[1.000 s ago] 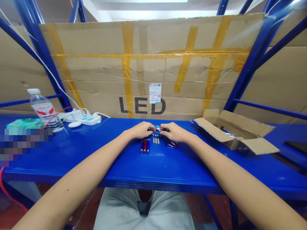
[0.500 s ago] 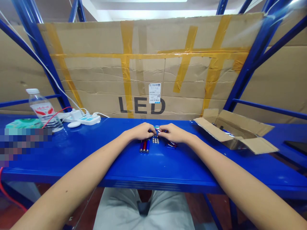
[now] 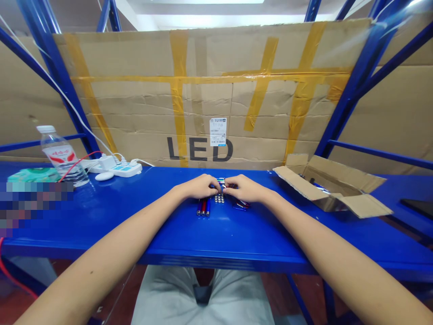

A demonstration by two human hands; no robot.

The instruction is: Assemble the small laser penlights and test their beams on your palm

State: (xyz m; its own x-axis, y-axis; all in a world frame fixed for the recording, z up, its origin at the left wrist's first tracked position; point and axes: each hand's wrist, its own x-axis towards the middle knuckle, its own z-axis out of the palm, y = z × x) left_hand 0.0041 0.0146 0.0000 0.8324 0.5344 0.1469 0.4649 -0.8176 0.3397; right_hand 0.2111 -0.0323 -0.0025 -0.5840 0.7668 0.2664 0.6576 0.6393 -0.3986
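Watching through the head camera, I see the left hand [image 3: 199, 186] and the right hand [image 3: 244, 189] low over the blue steel worktop [image 3: 237, 239], nearly meeting at the middle. The fingers [image 3: 214, 183] of both hands are curled down and drawn in towards each other, around a small blue-and-silver cylinder [image 3: 221, 180]. They touch it or come very close, but it is too small and too hidden for me to tell whether they are pinching it.

Just below the hands, three slim glossy cylinders [image 3: 203, 206], coloured blue, red and blue, lie side by side. Beside them sits a tight cluster of silver button-shaped discs [image 3: 219, 198], and a small tangle of blue and red metal clips [image 3: 241, 204] lies under the right hand.

To the right stands an open brown cardboard box [image 3: 324, 189] with its flaps splayed, holding some blue pieces [image 3: 318, 186] that I can only partly make out. Far left on the worktop are a clear plastic water bottle [image 3: 61, 155] with a red label, a white power strip [image 3: 126, 169] with blue switches, a white oval computer mouse [image 3: 104, 176] and a green packet [image 3: 35, 175]. Behind everything, a creased cardboard sheet [image 3: 203, 90] printed "LED" and crossed with yellow tape is fixed against a blue steel rack [image 3: 57, 76].
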